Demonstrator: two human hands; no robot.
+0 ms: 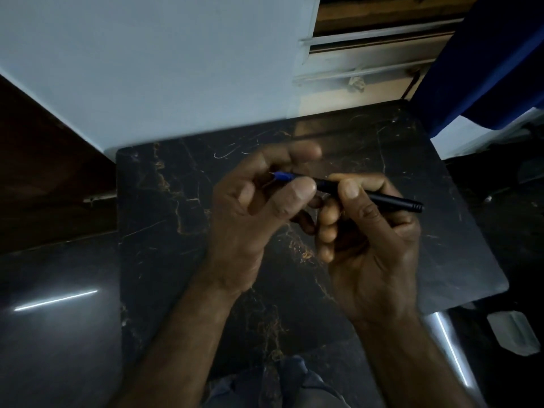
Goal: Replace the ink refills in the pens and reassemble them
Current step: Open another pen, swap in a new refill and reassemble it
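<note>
A dark pen (391,200) lies level between both hands above the black marble table (164,219). Its black barrel runs to the right and ends in a ribbed end beyond my right hand (374,237), which grips the barrel with thumb on top. My left hand (256,210) pinches the pen's blue front section (284,175) between thumb and fingers. A thin metal tip sticks out to the left of the blue section. The middle of the pen is hidden by my fingers.
A pale wall stands behind the table, with a wooden window frame (362,63) at the upper right. Blue cloth (482,60) hangs at the right. Dark glossy floor surrounds the table, and a pale object (512,331) lies low on the right.
</note>
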